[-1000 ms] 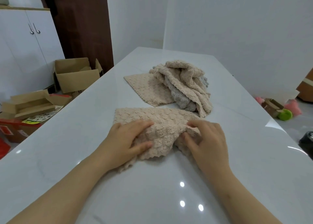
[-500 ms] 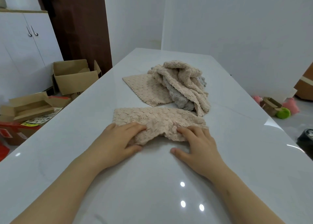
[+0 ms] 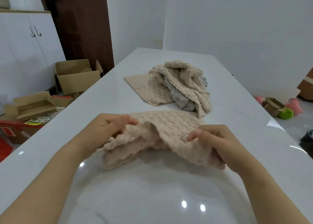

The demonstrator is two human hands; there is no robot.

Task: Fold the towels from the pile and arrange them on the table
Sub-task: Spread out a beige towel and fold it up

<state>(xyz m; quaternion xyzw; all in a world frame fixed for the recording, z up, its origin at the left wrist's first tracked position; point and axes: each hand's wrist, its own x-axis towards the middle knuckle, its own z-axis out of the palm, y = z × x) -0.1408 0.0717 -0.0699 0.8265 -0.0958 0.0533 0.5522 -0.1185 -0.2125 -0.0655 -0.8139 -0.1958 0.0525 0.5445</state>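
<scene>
A beige textured towel (image 3: 162, 135) hangs bunched between my two hands just above the white table (image 3: 152, 198). My left hand (image 3: 108, 130) grips its left end with curled fingers. My right hand (image 3: 218, 142) grips the right end, thumb on top. The towel's far edge still lies on the table. Further back sits the pile of beige and grey towels (image 3: 184, 86), with one flat beige towel (image 3: 149, 88) spread at its left side.
Open cardboard boxes (image 3: 76, 76) stand on the floor left of the table, in front of a white cupboard (image 3: 25, 46). On the floor at right lie a small box (image 3: 274, 105), a green ball (image 3: 286, 113) and pink items.
Both hands went from pressing flat on the towel's near edge to gripping its ends and lifting the near part off the table toward me.
</scene>
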